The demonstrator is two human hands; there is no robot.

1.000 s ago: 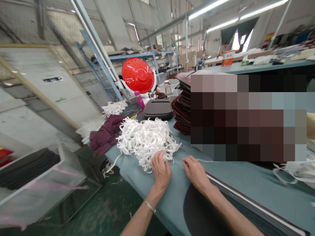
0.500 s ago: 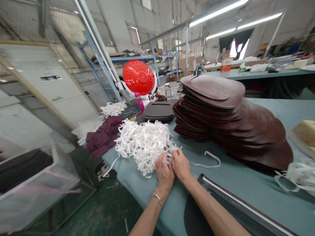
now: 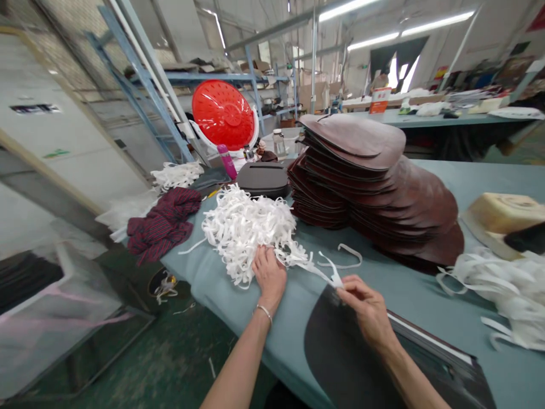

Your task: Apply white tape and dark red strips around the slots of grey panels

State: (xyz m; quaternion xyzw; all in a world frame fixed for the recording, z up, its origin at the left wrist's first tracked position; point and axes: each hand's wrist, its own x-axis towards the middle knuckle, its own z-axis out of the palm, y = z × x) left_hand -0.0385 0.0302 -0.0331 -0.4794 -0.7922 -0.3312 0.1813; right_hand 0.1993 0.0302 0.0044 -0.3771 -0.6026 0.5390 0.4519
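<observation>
A heap of white fabric strips (image 3: 247, 230) lies on the grey-green table (image 3: 409, 289). My left hand (image 3: 269, 274) presses down on the near edge of the heap, fingers curled into the strips. My right hand (image 3: 368, 309) pinches the end of one white strip (image 3: 317, 267) and holds it stretched from the heap toward me. Under my right hand lies a dark oval leather piece (image 3: 340, 352). Another loose white strip loop (image 3: 347, 258) rests on the table behind.
A tall stack of brown leather pieces (image 3: 366, 182) stands behind the heap. A dark case (image 3: 263, 179), a red round basket (image 3: 221, 113), a striped cloth (image 3: 164, 224), more white strips (image 3: 502, 289) at right and a tan block (image 3: 502, 213) surround it. The table edge drops to the floor at left.
My right hand has pulled away from the heap toward me and to the right, drawing one white strip out taut. My left hand stayed on the heap.
</observation>
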